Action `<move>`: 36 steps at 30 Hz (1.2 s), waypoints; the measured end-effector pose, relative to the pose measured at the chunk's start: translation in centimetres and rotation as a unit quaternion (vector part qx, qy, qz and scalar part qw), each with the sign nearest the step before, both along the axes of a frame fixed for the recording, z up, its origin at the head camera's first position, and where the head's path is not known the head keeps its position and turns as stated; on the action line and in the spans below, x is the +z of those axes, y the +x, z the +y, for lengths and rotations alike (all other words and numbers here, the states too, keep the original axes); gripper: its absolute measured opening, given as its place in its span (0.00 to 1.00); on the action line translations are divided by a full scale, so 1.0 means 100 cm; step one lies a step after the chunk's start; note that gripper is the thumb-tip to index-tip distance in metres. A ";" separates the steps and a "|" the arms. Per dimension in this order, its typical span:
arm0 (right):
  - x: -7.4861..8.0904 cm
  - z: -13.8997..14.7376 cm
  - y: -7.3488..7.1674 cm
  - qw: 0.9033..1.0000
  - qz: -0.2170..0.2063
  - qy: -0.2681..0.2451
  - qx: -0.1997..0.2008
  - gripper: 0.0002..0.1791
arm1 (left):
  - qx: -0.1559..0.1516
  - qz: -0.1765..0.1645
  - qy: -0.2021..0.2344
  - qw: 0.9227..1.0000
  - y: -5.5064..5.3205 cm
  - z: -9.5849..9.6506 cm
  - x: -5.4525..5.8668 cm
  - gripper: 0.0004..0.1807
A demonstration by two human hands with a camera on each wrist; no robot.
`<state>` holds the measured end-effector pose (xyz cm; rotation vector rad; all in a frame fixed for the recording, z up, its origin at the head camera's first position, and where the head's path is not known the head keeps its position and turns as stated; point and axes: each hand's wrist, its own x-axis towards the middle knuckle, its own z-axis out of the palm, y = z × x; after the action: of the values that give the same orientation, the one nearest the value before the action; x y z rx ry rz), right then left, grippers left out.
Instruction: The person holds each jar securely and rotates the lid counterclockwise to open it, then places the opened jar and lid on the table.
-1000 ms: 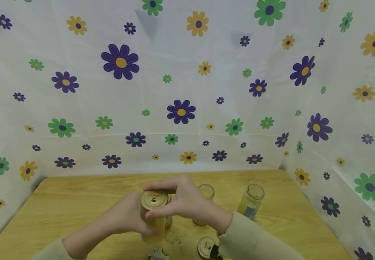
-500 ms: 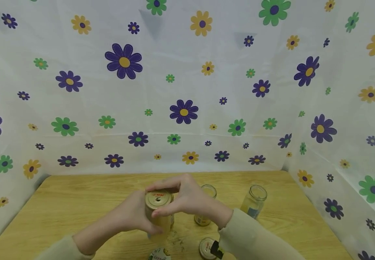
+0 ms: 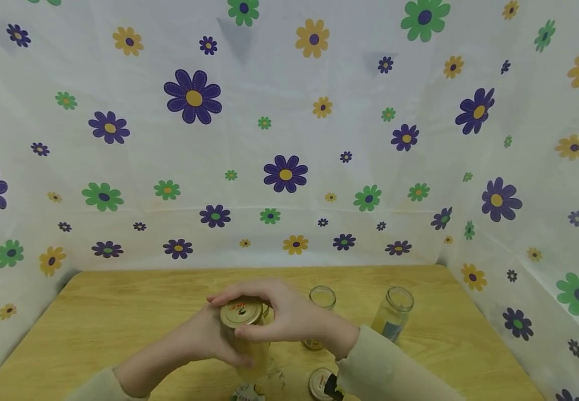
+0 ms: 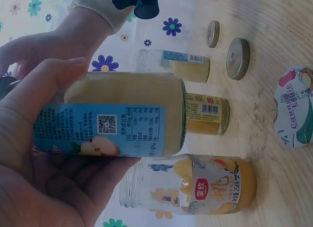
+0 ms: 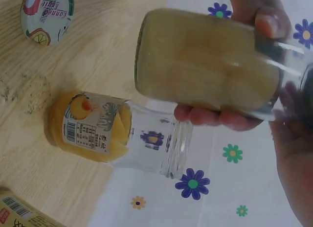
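Note:
A glass jar (image 4: 122,124) of pale, cloudy contents, with a blue label picturing a cut apple, hangs above the table. My left hand (image 3: 201,337) grips its body, fingers and thumb curled round the glass. My right hand (image 3: 289,312) holds the rim of its gold lid (image 3: 241,313), thumb near and fingers far. The head view has the jar's lower body partly behind my left hand. Just beyond it, an uncapped peach jar (image 5: 93,126) stands on the table, mostly hidden by my hands in the head view.
Two more uncapped jars stand to the right, one with a yellow label (image 4: 208,112), one with a blue label (image 3: 392,329). Nearer lie gold lids (image 4: 238,59) and a colourful fruit-print lid (image 4: 293,107). Crumb-like marks (image 3: 276,379) show on the wooden table (image 3: 134,301). Flower-print cloth (image 3: 249,139) surrounds it.
My right hand's fingertips have moved left round the lid's far rim, and the lid's red print has turned slightly anticlockwise. My left hand keeps its grip on the jar.

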<state>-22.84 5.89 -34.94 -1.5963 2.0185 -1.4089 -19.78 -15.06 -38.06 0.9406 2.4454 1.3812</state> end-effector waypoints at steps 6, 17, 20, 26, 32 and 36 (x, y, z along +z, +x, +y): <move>0.004 -0.003 0.011 0.995 0.019 0.045 -0.088 0.34 | 0.014 0.004 -0.017 1.000 -0.002 0.000 0.005 0.32; 0.000 -0.001 0.010 0.985 -0.013 -0.041 -0.168 0.30 | 0.025 0.016 -0.014 0.999 -0.007 -0.003 0.007 0.35; -0.001 0.000 0.009 0.986 -0.027 -0.048 -0.157 0.29 | 0.023 0.016 -0.011 1.000 -0.007 -0.004 0.006 0.38; 0.000 0.000 0.009 0.987 -0.028 -0.047 -0.150 0.30 | 0.029 0.015 -0.030 0.999 -0.007 -0.005 0.009 0.34; 0.001 0.000 0.010 0.988 -0.018 -0.050 -0.143 0.29 | 0.028 0.020 -0.034 0.999 -0.006 -0.007 0.008 0.33; 0.004 0.000 0.013 0.989 -0.010 -0.050 -0.137 0.30 | 0.031 0.027 -0.047 0.998 -0.006 -0.010 0.009 0.36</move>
<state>-21.59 5.88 -34.55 -1.3741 2.2574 -1.6362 -20.35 -16.02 -37.15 0.8986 2.5750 1.2621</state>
